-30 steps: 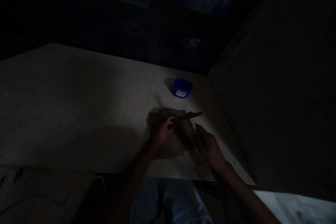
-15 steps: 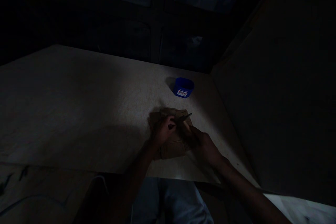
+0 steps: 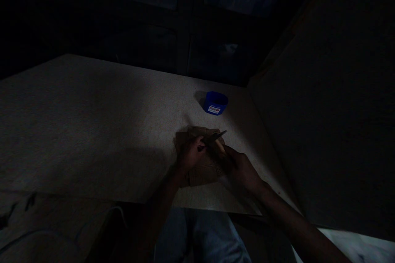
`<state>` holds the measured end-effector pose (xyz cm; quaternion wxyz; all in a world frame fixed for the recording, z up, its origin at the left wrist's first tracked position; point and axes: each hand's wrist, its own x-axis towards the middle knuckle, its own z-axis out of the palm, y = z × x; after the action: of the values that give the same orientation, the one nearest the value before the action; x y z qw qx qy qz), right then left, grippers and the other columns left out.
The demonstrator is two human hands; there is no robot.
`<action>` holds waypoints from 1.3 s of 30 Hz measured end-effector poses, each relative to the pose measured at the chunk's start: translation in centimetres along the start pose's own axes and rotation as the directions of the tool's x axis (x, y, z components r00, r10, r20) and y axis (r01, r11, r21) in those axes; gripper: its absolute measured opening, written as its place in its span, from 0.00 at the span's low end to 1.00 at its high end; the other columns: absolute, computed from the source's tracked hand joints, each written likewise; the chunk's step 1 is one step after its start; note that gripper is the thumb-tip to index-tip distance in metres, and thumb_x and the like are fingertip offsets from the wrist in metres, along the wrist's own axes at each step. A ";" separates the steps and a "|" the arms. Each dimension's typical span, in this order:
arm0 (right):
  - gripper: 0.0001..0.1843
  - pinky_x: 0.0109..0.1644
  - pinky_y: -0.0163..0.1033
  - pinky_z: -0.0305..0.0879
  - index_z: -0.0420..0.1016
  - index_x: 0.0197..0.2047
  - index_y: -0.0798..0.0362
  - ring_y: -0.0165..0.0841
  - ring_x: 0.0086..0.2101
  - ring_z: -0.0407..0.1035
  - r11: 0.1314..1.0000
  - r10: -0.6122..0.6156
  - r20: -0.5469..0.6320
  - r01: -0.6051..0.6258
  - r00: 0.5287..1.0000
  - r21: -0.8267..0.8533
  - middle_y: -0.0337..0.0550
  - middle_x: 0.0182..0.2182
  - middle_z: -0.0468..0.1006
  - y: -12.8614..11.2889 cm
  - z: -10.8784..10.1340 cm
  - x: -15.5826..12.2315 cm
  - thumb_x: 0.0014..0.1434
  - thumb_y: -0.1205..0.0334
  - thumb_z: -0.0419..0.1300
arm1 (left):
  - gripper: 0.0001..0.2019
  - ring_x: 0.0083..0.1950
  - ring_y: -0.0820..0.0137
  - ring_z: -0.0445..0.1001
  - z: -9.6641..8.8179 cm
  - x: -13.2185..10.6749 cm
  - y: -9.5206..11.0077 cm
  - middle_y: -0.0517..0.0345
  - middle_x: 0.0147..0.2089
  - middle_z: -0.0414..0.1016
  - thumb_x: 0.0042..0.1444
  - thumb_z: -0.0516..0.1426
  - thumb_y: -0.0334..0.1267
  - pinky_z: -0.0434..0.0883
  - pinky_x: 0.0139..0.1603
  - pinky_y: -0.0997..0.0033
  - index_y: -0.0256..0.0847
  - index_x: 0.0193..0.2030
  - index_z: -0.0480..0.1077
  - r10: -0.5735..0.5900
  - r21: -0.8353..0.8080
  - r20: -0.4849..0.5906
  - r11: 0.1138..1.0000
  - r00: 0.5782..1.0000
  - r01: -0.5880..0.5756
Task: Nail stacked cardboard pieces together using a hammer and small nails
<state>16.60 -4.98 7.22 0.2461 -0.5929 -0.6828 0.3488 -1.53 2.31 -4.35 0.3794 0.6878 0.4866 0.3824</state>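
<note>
The scene is very dark. A flat piece of brown cardboard point(image 3: 202, 174) lies on the pale table point(image 3: 92, 131) near its front edge. My left hand point(image 3: 190, 154) is closed, pressing on the cardboard, and seems to grip a small dark thing I cannot make out. My right hand point(image 3: 239, 168) is closed round the pale wooden handle of a knife point(image 3: 216, 139). The dark blade points up and to the right, over the cardboard's far edge, just beside my left fingers.
A small blue tub point(image 3: 215, 103) with a white label stands behind the cardboard. A tall pale panel point(image 3: 324, 111) rises along the table's right side. Dark cabinets stand behind the table. My lap shows below the table's front edge.
The knife has drawn back to the left: its blade tip, earlier far out to the right, now lies closer to my left fingers. My right hand slid left with it. My left hand stayed put.
</note>
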 end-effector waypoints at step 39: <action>0.18 0.14 0.29 0.48 0.67 0.39 0.51 0.22 0.13 0.49 0.591 0.312 -0.142 -0.075 0.939 0.803 0.27 0.18 0.62 0.9 3.5 -3.1 0.55 0.47 0.65 | 0.10 0.32 0.73 0.73 -5.3 -1.7 1.9 0.58 0.33 0.74 0.50 0.55 0.38 0.72 0.35 0.74 0.40 0.40 0.70 -0.168 -0.358 -0.743 0.918 0.649 -0.173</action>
<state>15.14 -8.60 4.53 0.5312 -0.5368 -0.3504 0.5540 -5.99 1.04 -0.72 0.2707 0.3721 0.5111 0.7260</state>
